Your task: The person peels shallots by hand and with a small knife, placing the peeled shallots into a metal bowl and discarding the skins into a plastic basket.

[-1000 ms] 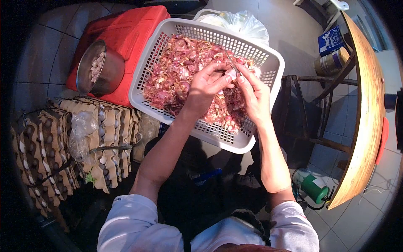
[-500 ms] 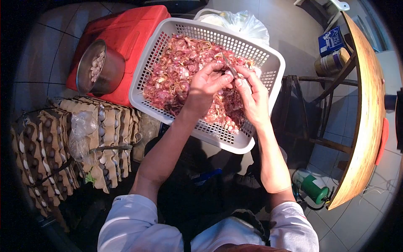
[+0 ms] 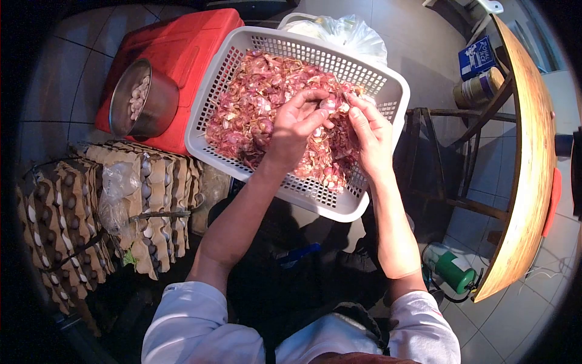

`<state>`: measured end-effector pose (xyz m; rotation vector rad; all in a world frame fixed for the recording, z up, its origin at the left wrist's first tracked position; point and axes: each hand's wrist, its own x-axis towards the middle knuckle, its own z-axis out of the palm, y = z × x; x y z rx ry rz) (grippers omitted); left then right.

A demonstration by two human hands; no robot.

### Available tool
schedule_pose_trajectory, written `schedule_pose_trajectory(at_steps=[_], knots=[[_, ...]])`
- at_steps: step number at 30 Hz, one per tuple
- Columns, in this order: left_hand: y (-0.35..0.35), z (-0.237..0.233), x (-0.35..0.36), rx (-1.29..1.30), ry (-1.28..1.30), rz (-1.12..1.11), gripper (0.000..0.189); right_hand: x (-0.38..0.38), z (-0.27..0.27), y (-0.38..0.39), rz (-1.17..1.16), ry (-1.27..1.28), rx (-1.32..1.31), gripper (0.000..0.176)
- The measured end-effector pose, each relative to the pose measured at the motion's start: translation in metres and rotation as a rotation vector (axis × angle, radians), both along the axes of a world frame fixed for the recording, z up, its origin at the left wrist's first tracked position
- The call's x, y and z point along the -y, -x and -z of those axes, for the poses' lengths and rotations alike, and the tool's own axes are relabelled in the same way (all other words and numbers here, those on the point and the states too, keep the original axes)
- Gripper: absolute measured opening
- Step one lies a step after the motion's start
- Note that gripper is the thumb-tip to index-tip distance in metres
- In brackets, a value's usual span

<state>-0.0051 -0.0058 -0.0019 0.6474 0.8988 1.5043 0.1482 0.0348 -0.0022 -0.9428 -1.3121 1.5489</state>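
Floor (image 3: 494,309): grey tiles, bright in patches, shadowed elsewhere.
Basket (image 3: 348,209): pale plastic with pierced walls, before the person, heaped with reddish shallots (image 3: 254,91) and loose papery skins.
Bulb (image 3: 330,105): small, reddish, held above the heap toward the basket's right side.
Left hand (image 3: 296,124): grip closed on the bulb between thumb and fingers.
Right hand (image 3: 374,136): fingers and thumb bent just beside the bulb; cannot tell whether this grip grasps anything.
Metal pot (image 3: 160,108): on the red box (image 3: 197,60) left of the basket, pale bulbs (image 3: 139,97) inside.
Egg trays (image 3: 154,212): stacked at the left, below the box in view.
Desk (image 3: 530,164): wooden-topped, far right, a green canister (image 3: 454,273) near its lower end.
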Motion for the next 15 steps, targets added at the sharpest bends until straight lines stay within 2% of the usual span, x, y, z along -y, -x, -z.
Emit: schedule_pose_trajectory(at_steps=[5, 8, 12, 15], knots=[[-0.003, -0.002, -0.003, -0.108, 0.002, -0.107, 0.028, 0.005, -0.013, 0.005, 0.004, -0.005, -0.028, 0.037], [0.002, 0.005, -0.002, -0.100, -0.010, -0.047, 0.029, 0.005, -0.013, 0.003, -0.068, -0.138, 0.164, 0.041], [0.002, 0.004, -0.001, -0.133, 0.014, -0.031, 0.030, 0.006, -0.016, 0.006, -0.055, -0.253, 0.219, 0.037], [0.001, 0.003, 0.000, -0.135, 0.012, -0.039, 0.029, 0.005, -0.015, 0.004, -0.050, -0.241, 0.228, 0.035]])
